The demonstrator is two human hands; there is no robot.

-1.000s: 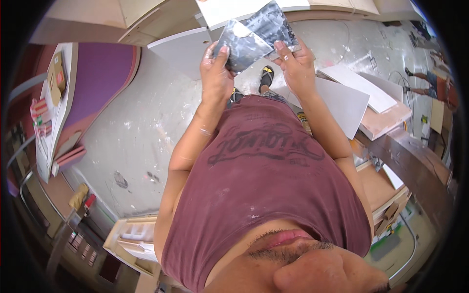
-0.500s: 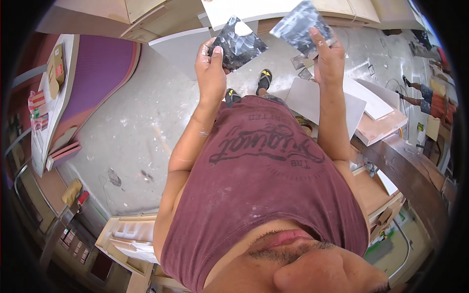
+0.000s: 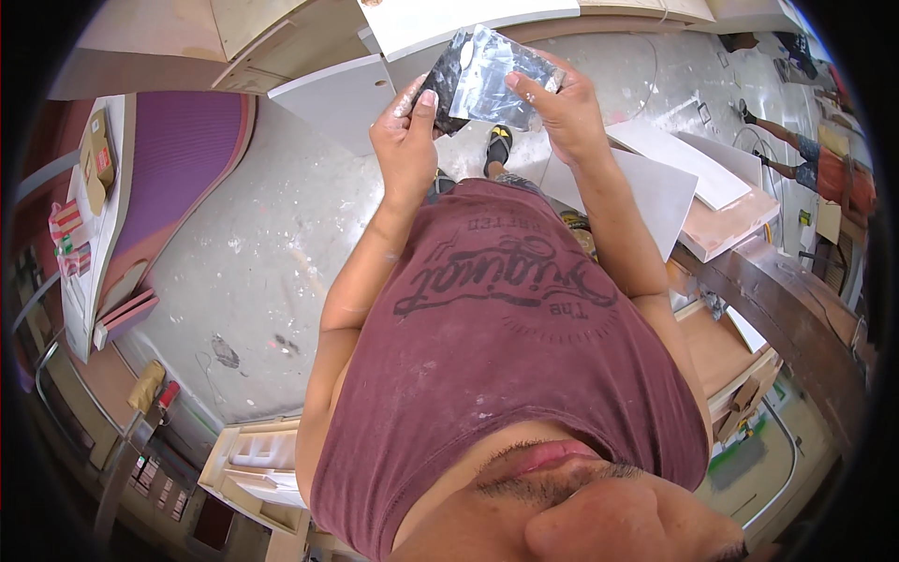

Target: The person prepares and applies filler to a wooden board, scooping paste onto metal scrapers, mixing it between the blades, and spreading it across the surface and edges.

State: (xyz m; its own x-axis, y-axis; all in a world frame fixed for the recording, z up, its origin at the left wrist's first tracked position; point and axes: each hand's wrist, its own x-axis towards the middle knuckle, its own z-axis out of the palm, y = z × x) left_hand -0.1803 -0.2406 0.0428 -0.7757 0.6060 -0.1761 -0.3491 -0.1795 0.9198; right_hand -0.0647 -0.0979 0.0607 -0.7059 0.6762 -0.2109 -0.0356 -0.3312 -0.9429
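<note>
My left hand point(image 3: 403, 145) grips a dark square putty spreader point(image 3: 440, 86) smeared with white, thumb on its face. A white dab of putty point(image 3: 466, 54) shows near its upper edge. In my right hand point(image 3: 569, 112) is a second square putty spreader point(image 3: 489, 79), silvery grey with pale streaks, its thumb pressed on top and the fingers behind. The grey spreader overlaps the right part of the dark one, close to the dab. Whether the two faces touch I cannot tell.
White panels point(image 3: 646, 192) lie to the right of my legs, by a stack of boards point(image 3: 726, 220). A white board point(image 3: 468, 21) is beyond my hands. Left stands a curved purple-sided counter point(image 3: 173, 178). Another person point(image 3: 838, 173) is at the far right.
My right hand has swung left and slightly down, bringing the grey spreader over the dark one. They were apart before. My left hand has shifted little, its spreader now turned steeper.
</note>
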